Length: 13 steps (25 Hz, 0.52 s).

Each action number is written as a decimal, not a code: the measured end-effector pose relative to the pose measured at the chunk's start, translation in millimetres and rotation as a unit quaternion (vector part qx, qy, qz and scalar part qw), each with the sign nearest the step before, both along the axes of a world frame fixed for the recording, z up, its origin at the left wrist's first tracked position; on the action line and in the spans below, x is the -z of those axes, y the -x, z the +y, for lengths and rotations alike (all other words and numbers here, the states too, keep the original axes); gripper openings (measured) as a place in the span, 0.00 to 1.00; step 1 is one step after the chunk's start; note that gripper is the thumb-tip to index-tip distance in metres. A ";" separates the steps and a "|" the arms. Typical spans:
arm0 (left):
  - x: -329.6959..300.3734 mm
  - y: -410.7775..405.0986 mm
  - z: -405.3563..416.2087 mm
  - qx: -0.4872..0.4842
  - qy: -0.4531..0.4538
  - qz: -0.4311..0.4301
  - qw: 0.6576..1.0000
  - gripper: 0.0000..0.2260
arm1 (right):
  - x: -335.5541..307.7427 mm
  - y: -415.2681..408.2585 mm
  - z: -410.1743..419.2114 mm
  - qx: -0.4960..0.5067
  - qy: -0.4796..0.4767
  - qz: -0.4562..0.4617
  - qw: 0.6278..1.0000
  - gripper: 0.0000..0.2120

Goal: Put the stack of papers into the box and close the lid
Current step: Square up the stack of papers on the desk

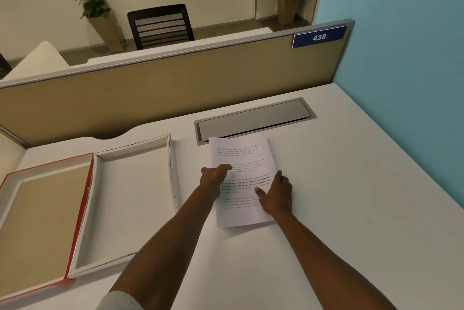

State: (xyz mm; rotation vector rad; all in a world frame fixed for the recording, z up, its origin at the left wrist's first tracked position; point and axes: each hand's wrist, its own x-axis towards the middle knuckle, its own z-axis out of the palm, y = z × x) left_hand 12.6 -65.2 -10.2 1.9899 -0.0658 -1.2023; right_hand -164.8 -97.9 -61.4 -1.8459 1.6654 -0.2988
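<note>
A stack of printed white papers (239, 156) lies flat on the white desk, right of the box. My left hand (214, 175) rests on its left edge, fingers curled onto the top sheet. My right hand (277, 195) presses on its right edge, thumb on the page. The box (173, 169) lies open to the left of the papers, a shallow white tray with nothing inside. Its lid (94, 171), red-edged with a tan inner panel, is folded out flat at the far left.
A grey cable-hatch cover (253, 118) sits in the desk just behind the papers, under their top edge. A tan partition (160, 88) bounds the desk at the back, a blue wall (401, 71) on the right.
</note>
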 end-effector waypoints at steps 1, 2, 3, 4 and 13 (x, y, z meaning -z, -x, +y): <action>1.6 0.7 0.3 0.002 0.003 -0.002 1.000 0.35 | 0.0 0.3 -0.3 0.001 0.000 -0.002 1.000 0.45; 4.3 0.8 1.4 0.003 0.007 -0.011 1.000 0.33 | 0.2 0.5 -0.1 0.001 0.000 -0.004 1.000 0.45; 6.3 0.8 3.0 0.004 0.011 -0.027 1.000 0.32 | 0.6 0.5 0.0 0.000 0.001 -0.005 1.000 0.45; 8.2 0.1 4.4 0.003 0.017 -0.044 0.999 0.30 | 1.0 0.7 0.2 0.000 0.002 -0.006 1.000 0.45; 2.7 -12.6 8.2 0.044 0.096 0.087 0.991 0.20 | 2.8 1.9 2.4 0.006 -0.007 -0.017 1.000 0.45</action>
